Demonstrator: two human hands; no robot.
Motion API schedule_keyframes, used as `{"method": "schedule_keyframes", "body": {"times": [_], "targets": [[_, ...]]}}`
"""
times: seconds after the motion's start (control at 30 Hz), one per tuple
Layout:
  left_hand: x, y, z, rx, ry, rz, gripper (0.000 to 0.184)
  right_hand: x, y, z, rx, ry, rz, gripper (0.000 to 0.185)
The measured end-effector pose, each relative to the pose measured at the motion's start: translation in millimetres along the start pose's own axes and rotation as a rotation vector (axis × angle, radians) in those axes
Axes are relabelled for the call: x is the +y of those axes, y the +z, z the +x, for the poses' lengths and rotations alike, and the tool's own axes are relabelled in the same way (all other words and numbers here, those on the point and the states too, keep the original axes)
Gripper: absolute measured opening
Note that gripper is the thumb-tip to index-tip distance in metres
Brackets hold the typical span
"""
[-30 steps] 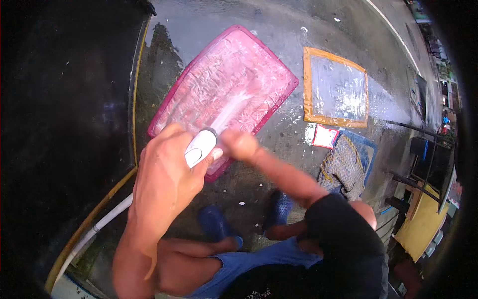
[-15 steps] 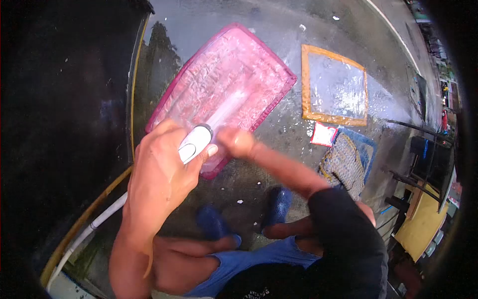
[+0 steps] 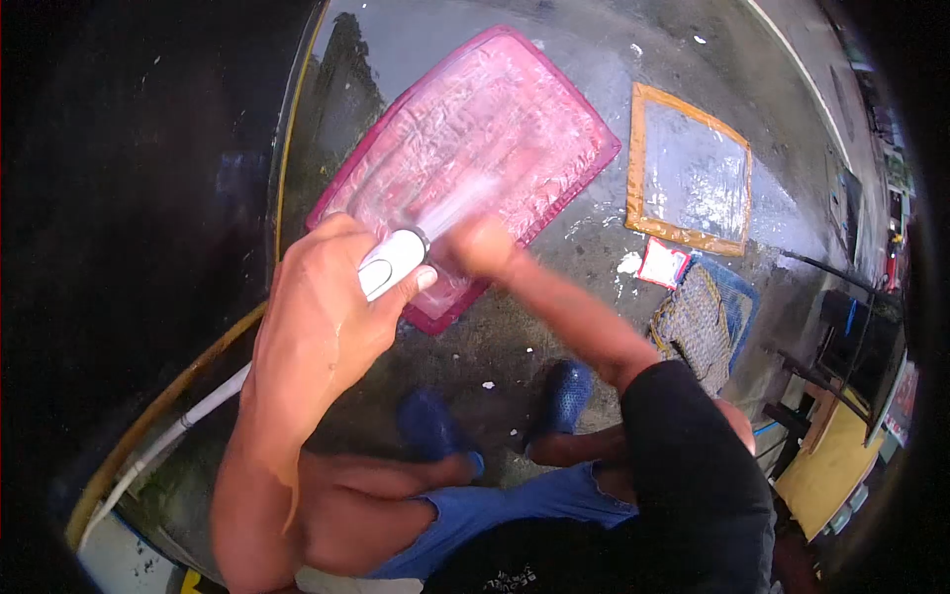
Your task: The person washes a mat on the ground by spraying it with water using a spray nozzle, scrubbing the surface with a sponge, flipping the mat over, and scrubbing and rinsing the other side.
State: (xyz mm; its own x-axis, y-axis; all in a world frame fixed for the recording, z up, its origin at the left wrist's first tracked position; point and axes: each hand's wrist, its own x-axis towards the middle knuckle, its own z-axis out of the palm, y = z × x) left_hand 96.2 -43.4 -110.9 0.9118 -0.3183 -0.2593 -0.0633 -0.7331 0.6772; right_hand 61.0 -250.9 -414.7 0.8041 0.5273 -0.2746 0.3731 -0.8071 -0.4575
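the pink mat (image 3: 495, 109) is spread flat on the wet floor (image 3: 539, 342), far of the feet and left of the orange-bordered mat (image 3: 693, 163). by the left hand (image 3: 332, 307) a white nozzle (image 3: 396, 259) is held, its fingers wrapped closely round the body and the thumb laid along the near side; a jet of water (image 3: 455, 206) is sent from it onto the mat, and a white hose (image 3: 213, 416) is seen at the near left. the right hand (image 3: 483, 247) is blurred over the near right part of the mat; its fingers seem curled, but whether anything is gripped, or the mat touched, cannot be told.

the mat is judged to be soft and limp, heavier than its thickness suggests because it is soaked, and slippery wherever it is wet. it would be best taken by the maroon border (image 3: 431, 323), at two corners, so that the sagging middle is not left to drag. the nozzle is judged light and stiff, with a slick wet skin; it is best gripped round the body, behind the dark ring at its mouth.

pale letters (image 3: 510, 579) are printed on the black shirt (image 3: 475, 556), but they are too small and turned to be read surely. on the white-and-red packet (image 3: 662, 263), at the right, no word can be made out.
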Motion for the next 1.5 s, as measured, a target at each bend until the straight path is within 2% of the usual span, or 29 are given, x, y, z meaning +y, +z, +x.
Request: {"method": "schedule_keyframes", "body": {"times": [0.03, 0.07, 0.13, 0.17, 0.2, 0.27, 0.33, 0.4, 0.43, 0.47, 0.5, 0.57, 0.67, 0.73, 0.8, 0.87, 0.93, 0.97, 1.0, 1.03, 1.07, 1.17, 1.2, 1.3, 1.37, 1.4, 1.43, 1.47, 1.5], "targets": [[-1.9, -0.2, -3.6, -0.014, -0.019, 0.001, 0.028, 28.1, -44.5, 7.1, 0.098, 0.276, -0.076, 0.021], [-2.8, -2.0, -6.7, -0.031, -0.032, 0.004, 0.028, 68.9, -73.0, 17.8, 0.370, 0.368, 0.084, 0.029], [-4.1, -7.7, -8.8, -0.057, -0.041, 0.012, 0.028, 85.5, -103.3, 28.5, 0.593, 0.509, -0.070, 0.038], [-5.4, -9.6, -8.3, -0.068, -0.040, 0.012, 0.028, 68.6, -92.9, 31.4, 0.583, 0.593, 0.001, 0.039], [-5.7, -9.6, -7.8, -0.080, -0.041, 0.010, 0.028, 32.8, -77.8, 28.6, 0.465, 0.686, 0.129, 0.034], [-8.2, -4.4, -3.0, -0.054, -0.030, 0.021, 0.028, -38.1, 16.3, 12.2, 0.117, 0.336, -0.131, 0.023], [-10.1, -1.8, -0.3, -0.040, -0.019, 0.021, 0.028, -112.4, 65.9, -17.2, 0.214, -0.052, 0.057, 0.022], [-11.2, 2.4, -1.9, -0.036, -0.004, 0.001, 0.028, -96.0, 62.5, -17.9, 0.164, -0.202, 0.118, 0.021], [-11.0, 2.0, -4.9, -0.059, -0.022, 0.013, 0.028, -60.0, 52.6, -8.1, 0.082, -0.177, 0.100, 0.021], [-8.9, -0.7, -7.5, -0.076, -0.039, 0.021, 0.028, -23.2, 30.9, 0.9, 0.032, -0.059, 0.083, 0.021], [-7.9, -2.4, -9.5, -0.090, -0.051, 0.028, 0.028, 5.5, 7.1, 5.8, 0.138, 0.128, 0.119, 0.021], [-9.0, -3.7, -12.7, -0.071, -0.047, -0.006, 0.028, 23.6, -65.4, 10.1, 0.502, 0.495, 0.132, 0.029], [-9.3, -4.8, -4.4, -0.041, -0.020, 0.022, 0.028, -27.7, 9.7, -16.0, 0.330, 0.484, 0.070, 0.030], [-4.8, 0.9, -1.6, -0.044, -0.003, 0.036, 0.028, -103.5, 69.4, -35.3, 0.266, 0.137, 0.172, 0.030], [-0.8, 1.8, 4.2, -0.054, 0.036, 0.055, 0.028, -137.7, 79.4, -54.5, 0.194, -0.050, 0.266, 0.031], [8.1, 0.2, 1.3, -0.077, -0.004, 0.018, 0.027, -94.7, 41.2, -54.7, 0.333, -0.111, 0.238, 0.032], [16.7, -2.2, -1.2, -0.079, 0.042, -0.009, 0.026, -5.3, 8.5, -45.7, 0.158, -0.131, 0.021, 0.039], [17.4, -0.9, -1.6, -0.069, 0.041, -0.017, 0.026, 31.4, -23.7, -46.5, 0.073, 0.199, 0.093, 0.041], [17.6, -2.0, -2.8, -0.055, 0.036, -0.021, 0.025, 81.0, -44.1, -41.9, 0.189, 0.385, -0.151, 0.042], [17.8, -5.0, -4.2, -0.040, 0.032, -0.020, 0.025, 111.8, -79.1, -48.4, 0.451, 0.408, -0.082, 0.047], [17.2, -8.1, -5.0, -0.038, 0.028, -0.009, 0.025, 151.9, -80.1, -42.2, 0.613, 0.423, -0.125, 0.048], [14.0, -6.1, -3.4, -0.024, 0.031, 0.011, 0.025, 65.6, -89.5, -31.3, 0.351, 0.793, 0.242, 0.042], [11.2, -5.0, -0.4, -0.006, 0.027, 0.027, 0.026, 29.0, -59.4, -29.9, 0.229, 0.682, 0.401, 0.040], [13.9, -5.3, 3.9, 0.005, -0.009, 0.044, 0.027, -51.8, 5.4, -21.8, 0.158, 0.093, 0.033, 0.034], [16.5, -9.3, 2.4, 0.009, -0.016, 0.036, 0.028, -23.9, -0.1, -0.2, 0.073, -0.093, 0.150, 0.035], [19.0, -11.4, -1.3, 0.004, -0.005, 0.021, 0.029, 23.7, -9.9, 28.7, -0.212, 0.029, -0.220, 0.045], [18.7, -12.0, -5.1, 0.011, -0.003, 0.001, 0.029, 55.1, -61.8, 34.0, -0.081, 0.324, 0.054, 0.043], [15.9, -12.5, -9.1, 0.010, -0.037, 0.002, 0.029, 85.9, -115.6, 39.4, 0.146, 0.573, 0.353, 0.044], [12.8, -14.6, -11.5, 0.009, -0.063, 0.008, 0.029, 138.6, -120.7, 54.1, 0.432, 0.530, -0.066, 0.049]]}}
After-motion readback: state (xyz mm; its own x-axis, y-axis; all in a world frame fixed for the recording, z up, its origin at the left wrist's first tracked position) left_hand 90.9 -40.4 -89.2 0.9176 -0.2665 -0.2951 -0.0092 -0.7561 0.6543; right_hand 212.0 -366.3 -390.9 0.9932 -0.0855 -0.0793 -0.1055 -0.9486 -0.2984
